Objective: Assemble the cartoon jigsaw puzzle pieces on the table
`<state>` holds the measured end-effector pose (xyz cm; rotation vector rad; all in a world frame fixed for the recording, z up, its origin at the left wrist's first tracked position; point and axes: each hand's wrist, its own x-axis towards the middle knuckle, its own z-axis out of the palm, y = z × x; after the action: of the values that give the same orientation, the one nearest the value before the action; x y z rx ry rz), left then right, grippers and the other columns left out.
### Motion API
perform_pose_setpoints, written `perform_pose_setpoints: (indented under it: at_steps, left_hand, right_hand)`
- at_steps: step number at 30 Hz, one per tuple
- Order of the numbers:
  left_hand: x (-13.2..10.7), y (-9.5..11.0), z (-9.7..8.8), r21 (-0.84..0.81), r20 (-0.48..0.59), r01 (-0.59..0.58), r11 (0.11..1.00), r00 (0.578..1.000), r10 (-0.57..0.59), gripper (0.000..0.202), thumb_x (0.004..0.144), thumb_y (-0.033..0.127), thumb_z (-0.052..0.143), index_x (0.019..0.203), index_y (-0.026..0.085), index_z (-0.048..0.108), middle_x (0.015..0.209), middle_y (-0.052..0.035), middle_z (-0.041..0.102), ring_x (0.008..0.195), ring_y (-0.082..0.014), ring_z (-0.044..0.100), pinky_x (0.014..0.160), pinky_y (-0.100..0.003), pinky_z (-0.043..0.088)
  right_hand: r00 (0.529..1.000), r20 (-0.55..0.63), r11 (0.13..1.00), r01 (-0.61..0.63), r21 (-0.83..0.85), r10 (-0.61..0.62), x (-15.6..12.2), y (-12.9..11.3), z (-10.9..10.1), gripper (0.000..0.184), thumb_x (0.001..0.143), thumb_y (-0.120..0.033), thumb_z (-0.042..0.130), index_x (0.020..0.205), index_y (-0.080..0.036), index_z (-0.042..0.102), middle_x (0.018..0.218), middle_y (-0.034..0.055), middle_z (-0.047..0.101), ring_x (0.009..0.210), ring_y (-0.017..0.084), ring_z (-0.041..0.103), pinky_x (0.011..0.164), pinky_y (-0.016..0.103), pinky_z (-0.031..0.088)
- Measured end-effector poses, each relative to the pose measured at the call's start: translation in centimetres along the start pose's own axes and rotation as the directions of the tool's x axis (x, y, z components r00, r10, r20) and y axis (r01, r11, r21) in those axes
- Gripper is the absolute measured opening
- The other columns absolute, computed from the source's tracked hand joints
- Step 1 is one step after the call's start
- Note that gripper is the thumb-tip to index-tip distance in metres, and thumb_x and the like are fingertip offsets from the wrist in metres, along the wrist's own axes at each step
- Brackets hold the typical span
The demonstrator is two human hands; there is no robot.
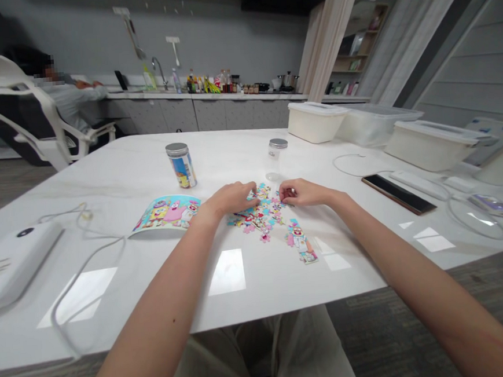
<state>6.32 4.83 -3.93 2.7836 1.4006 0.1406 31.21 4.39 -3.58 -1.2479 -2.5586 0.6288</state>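
Note:
A loose heap of colourful jigsaw puzzle pieces (260, 218) lies on the white table. My left hand (233, 198) reaches over its left side, thumb and fingers apart, fingertips at the pieces. At the heap's right edge, my right hand (300, 192) has its fingers curled together; whatever is between the fingertips is too small to make out. Nearer to me is a joined strip of puzzle pieces (300, 241) with a cartoon figure in white. Left of my left hand lies a curved cartoon picture sheet (164, 214), its right end partly covered by my arm.
A printed jar with a metal lid (182, 166) and a clear jar (277, 154) stand beyond the heap. A white device (17, 262) with cables is at left. Lidded bins (316, 122), a dark phone-like slab (397, 193) and cables are at right. A person (68, 98) sits far left.

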Motion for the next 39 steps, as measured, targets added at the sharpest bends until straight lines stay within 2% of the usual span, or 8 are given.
perform_pose_setpoints:
  at_steps: [5,10,14,17,24,28,33,39]
  left_hand:
    - [-0.5,-1.8,-0.5,0.004,-0.02,0.089,0.996,0.996,-0.089,0.042,0.093,0.052,0.04,0.118,0.023,0.057,0.092,-0.0081,0.068,0.089,-0.0246,0.065,0.077,-0.032,0.045]
    - [-1.2,-2.8,-1.6,0.01,-0.002,0.129,0.992,0.992,-0.129,0.046,0.091,0.059,0.041,0.111,0.022,0.061,0.096,-0.0086,0.069,0.096,-0.0241,0.063,0.079,-0.031,0.044]
    - [-1.6,-3.2,-2.1,-0.012,0.053,0.173,0.985,0.984,-0.172,0.055,0.082,0.068,0.048,0.11,0.022,0.062,0.1,-0.0099,0.069,0.097,-0.0255,0.062,0.079,-0.031,0.045]
    - [-1.7,-3.4,-1.9,-0.05,0.09,0.183,0.982,0.98,-0.178,0.063,0.073,0.074,0.056,0.109,0.022,0.063,0.1,-0.0103,0.069,0.096,-0.0265,0.063,0.077,-0.031,0.045]
    - [-1.5,-3.2,-1.7,-0.033,0.064,0.178,0.984,0.982,-0.175,0.043,0.084,0.057,0.053,0.107,0.022,0.064,0.098,-0.0089,0.07,0.095,-0.0239,0.063,0.078,-0.03,0.045]
    - [-1.4,-3.1,-1.7,-0.029,0.06,0.176,0.984,0.983,-0.174,0.044,0.087,0.057,0.049,0.107,0.021,0.064,0.099,-0.01,0.071,0.094,-0.0246,0.064,0.079,-0.031,0.045]
    - [-1.0,-2.9,-1.1,-0.04,0.037,0.091,0.995,0.995,-0.089,0.041,0.092,0.051,0.046,0.121,0.026,0.06,0.103,-0.0074,0.072,0.096,-0.0233,0.065,0.083,-0.031,0.045]
    - [-0.7,-2.3,-0.8,-0.069,0.077,0.032,0.997,0.997,-0.026,0.041,0.094,0.043,0.044,0.13,0.031,0.059,0.11,-0.0031,0.073,0.097,-0.0194,0.066,0.086,-0.027,0.044]
  right_hand:
    - [0.999,-0.039,0.996,-0.009,-0.087,0.005,0.1,0.1,-0.1,0.012,0.072,-0.015,0.053,0.081,-0.017,0.062,0.074,0.0039,0.064,0.064,0.015,0.055,0.063,0.027,0.043]
    - [0.995,-0.091,0.982,-0.052,-0.182,0.036,0.2,0.3,-0.2,0.012,0.073,-0.013,0.053,0.079,-0.017,0.062,0.074,0.0047,0.065,0.063,0.015,0.055,0.061,0.027,0.04]
    - [0.99,-0.136,0.972,-0.058,-0.229,0.027,0.3,0.2,0.1,0.011,0.076,-0.013,0.052,0.08,-0.017,0.062,0.077,0.0059,0.064,0.067,0.016,0.055,0.064,0.028,0.041]
    - [0.98,-0.187,0.976,0.024,-0.214,-0.065,0.6,0.0,0.6,0.012,0.079,-0.013,0.051,0.085,-0.017,0.061,0.085,0.0074,0.062,0.074,0.018,0.057,0.07,0.029,0.044]
    - [0.942,-0.231,0.964,0.208,-0.168,-0.243,1.2,0.0,1.8,0.021,0.084,-0.015,0.05,0.101,-0.018,0.063,0.109,0.0112,0.061,0.105,0.023,0.058,0.096,0.04,0.045]
    - [0.957,-0.185,0.968,0.197,-0.153,-0.224,1.3,0.4,2.1,0.028,0.091,-0.023,0.047,0.115,-0.02,0.062,0.129,0.0116,0.058,0.124,0.024,0.051,0.107,0.047,0.039]
    - [0.98,-0.13,0.984,0.137,-0.116,-0.152,1.5,0.7,2.7,0.038,0.096,-0.026,0.042,0.131,-0.024,0.055,0.145,0.0089,0.049,0.135,0.024,0.043,0.113,0.048,0.033]
    - [0.968,-0.107,0.968,0.212,-0.133,-0.226,2.0,0.6,3.4,0.041,0.098,-0.029,0.04,0.137,-0.026,0.051,0.148,0.0057,0.046,0.139,0.023,0.038,0.116,0.05,0.029]
